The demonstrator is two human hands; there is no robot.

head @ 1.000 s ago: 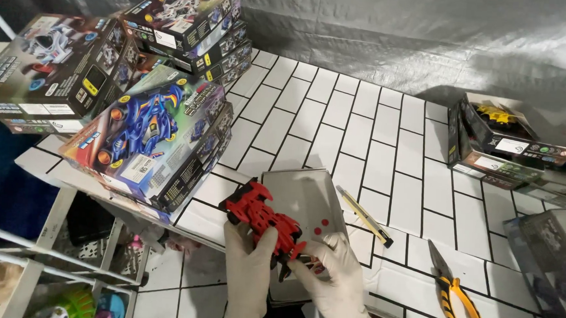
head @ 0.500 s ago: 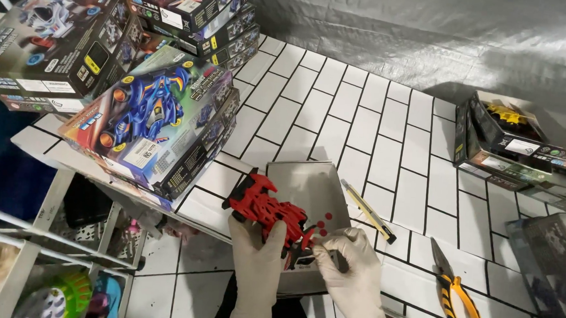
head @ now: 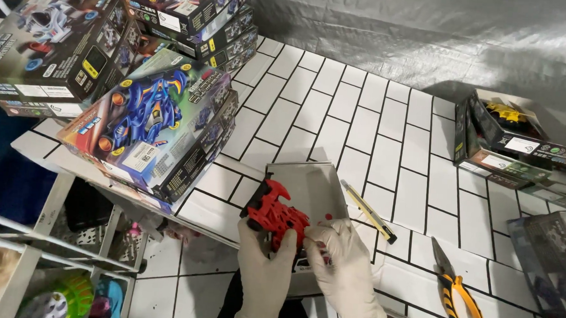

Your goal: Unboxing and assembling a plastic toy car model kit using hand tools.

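Both my hands wear white gloves and hold a red toy car [head: 273,213] with black wheels over a shallow grey tray [head: 314,186] on the white tiled table. My left hand [head: 265,258] grips the car's near side from below. My right hand [head: 342,256] pinches its right end with thumb and fingertips. A few small red parts [head: 327,216] lie in the tray beside the car.
A yellow-and-black utility knife [head: 368,212] lies right of the tray, and orange-handled pliers [head: 457,291] lie farther right. Stacked toy boxes [head: 149,123] crowd the table's left; an open box [head: 510,135] stands at the right. A white wire rack [head: 45,256] sits lower left.
The car has shifted slightly toward me and to the right, my hands closing around it; my right hand moved from the tray's small parts onto the car's end.
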